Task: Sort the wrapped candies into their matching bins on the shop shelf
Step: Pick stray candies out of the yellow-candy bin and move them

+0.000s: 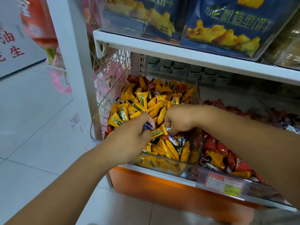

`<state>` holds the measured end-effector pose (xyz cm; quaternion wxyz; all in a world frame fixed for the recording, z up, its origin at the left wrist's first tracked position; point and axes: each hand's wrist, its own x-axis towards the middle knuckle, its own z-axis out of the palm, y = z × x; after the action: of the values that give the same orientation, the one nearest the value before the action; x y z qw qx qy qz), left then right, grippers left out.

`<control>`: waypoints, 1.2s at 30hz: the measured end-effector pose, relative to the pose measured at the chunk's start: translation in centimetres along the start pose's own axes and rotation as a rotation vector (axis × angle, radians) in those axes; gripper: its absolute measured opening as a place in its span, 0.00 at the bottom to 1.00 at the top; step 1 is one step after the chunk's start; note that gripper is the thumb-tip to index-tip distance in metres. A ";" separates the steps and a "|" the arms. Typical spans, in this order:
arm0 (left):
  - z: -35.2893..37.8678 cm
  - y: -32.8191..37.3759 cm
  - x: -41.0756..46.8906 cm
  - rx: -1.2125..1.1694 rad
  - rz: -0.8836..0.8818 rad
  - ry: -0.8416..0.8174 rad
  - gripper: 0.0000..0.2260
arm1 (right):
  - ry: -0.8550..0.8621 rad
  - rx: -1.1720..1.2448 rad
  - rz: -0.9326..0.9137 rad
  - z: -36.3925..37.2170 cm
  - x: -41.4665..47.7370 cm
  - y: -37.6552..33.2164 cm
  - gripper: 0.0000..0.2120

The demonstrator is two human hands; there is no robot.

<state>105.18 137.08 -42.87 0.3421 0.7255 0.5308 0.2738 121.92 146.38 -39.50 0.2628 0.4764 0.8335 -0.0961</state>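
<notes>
Left hand: the left hand (pixel 134 135) has curled fingers and pinches a blue candy (pixel 147 126) between the thumb and the fingertips.
Right hand: the right hand (pixel 180 120) reaches knuckles-up into the pile with bent fingers. The tips are beside a white-and-red wrapper (pixel 176 140), but I cannot tell if they already grip anything.
Yellow bin: the clear bin (pixel 162 162) is filled mostly with yellow candies (pixel 128 95). Some red ones lie at its back, at 12 o'clock from the hands.
Neighbour bin: the second clear bin (pixel 256 190), at 3 o'clock from the hands, holds mainly red candies (pixel 215 146). One stray yellow candy (pixel 215 158) lies among them.
Candy and hand: the blue candy sticks out of the left hand toward 2 o'clock, just above the yellow pile. It is near the right hand but apart from it.
Step in hand: it seems the wrong-coloured pieces are being picked out of the yellow bin. One piece is lifted and, I judge, a second is searched for.
Next move: the blue candy needs a bin of its own kind, and no such bin is clearly visible. The right hand should close on only one odd wrapper, without dragging yellow ones along.
Shelf: the price tag (pixel 224 184) sits on the front edge, at 5 o'clock from the hands.
</notes>
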 end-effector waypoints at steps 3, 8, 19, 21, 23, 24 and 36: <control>0.5 0.1 0.1 0.011 0.048 -0.020 0.03 | 0.010 0.060 -0.034 -0.2 -0.6 0.3 0.09; 1.8 0.8 1.6 0.133 0.106 -0.064 0.10 | 0.214 0.183 -0.078 -2.2 -3.9 2.2 0.09; 3.6 1.7 4.6 0.480 0.096 -0.261 0.15 | 0.683 0.576 -0.128 2.3 -8.4 4.1 0.09; 3.5 1.4 4.3 0.453 0.100 -0.252 0.14 | 0.723 0.603 -0.130 3.2 -8.7 3.9 0.09; 3.4 1.0 3.9 0.391 0.124 -0.211 0.11 | 0.740 0.603 -0.137 3.6 -8.9 3.7 0.10; 3.2 0.9 3.5 0.333 0.132 -0.181 0.10 | 0.743 0.596 -0.143 3.6 -8.9 3.7 0.10; 0.1 -0.2 0.6 0.038 -0.018 0.100 0.05 | 0.630 0.660 -0.214 2.4 -7.8 1.6 0.07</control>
<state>105.33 137.70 -43.03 0.3038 0.7123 0.5588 0.2968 127.23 140.45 -37.28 -0.1800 0.4518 0.8421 -0.2333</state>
